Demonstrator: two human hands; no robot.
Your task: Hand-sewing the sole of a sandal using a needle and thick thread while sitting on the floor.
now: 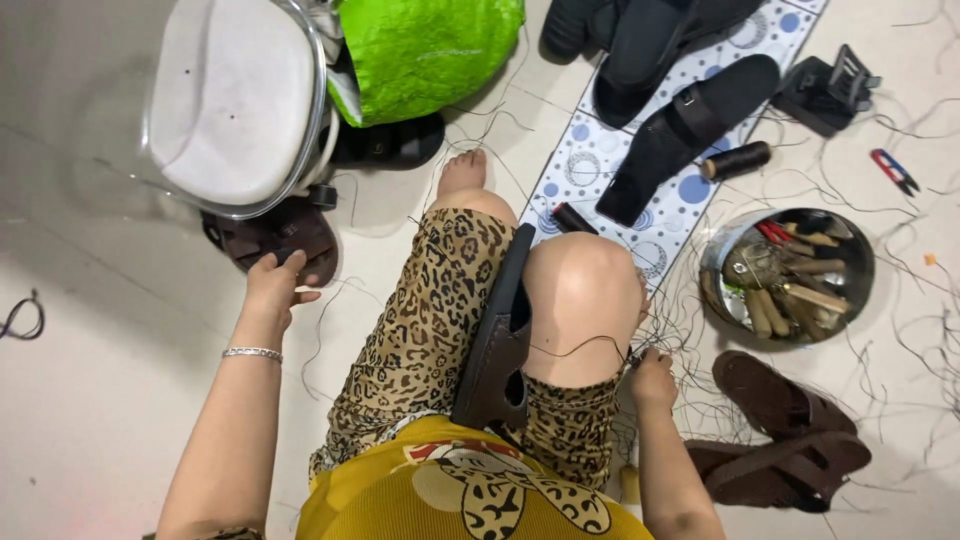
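Seated on the floor, a person clamps a dark sandal (497, 345) upright between the knees, while the left hand (272, 285) reaches out, fingers curled onto a brown sandal (275, 232) lying beneath a white stool (235, 100). Meanwhile the right hand (650, 378) pinches a dark thread (580, 345) beside the right knee, near a steel bowl (785, 275) of tools and two brown sandals (785, 430).
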